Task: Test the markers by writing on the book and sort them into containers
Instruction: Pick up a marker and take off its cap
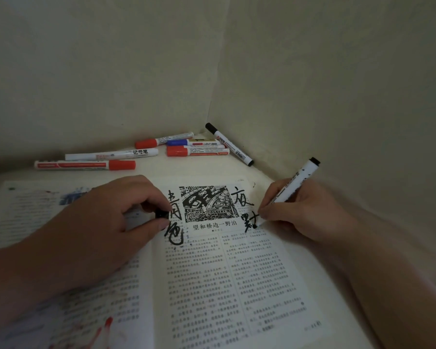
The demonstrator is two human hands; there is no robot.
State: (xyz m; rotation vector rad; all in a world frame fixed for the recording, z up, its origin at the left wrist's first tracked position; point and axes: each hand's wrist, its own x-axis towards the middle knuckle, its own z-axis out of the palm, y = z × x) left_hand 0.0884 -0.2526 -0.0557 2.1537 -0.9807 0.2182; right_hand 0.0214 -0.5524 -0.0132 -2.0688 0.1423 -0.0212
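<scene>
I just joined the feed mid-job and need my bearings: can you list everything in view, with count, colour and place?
open book: one, white printed pages with fresh black handwriting near the top of the right page, lying on the table in front.
red-capped markers: three, white barrels, on the table behind the book.
blue-capped marker: one, among the red ones near the corner.
white marker: one, cap colour not clear, behind the book at left.
black-capped marker: one, lying along the right wall.
black marker in use: one, white barrel, tip on the right page.
black cap: one, in left fingers.
containers: none in view.
left hand: resting on the book, pinching the cap.
right hand: writing with the marker.
</scene>
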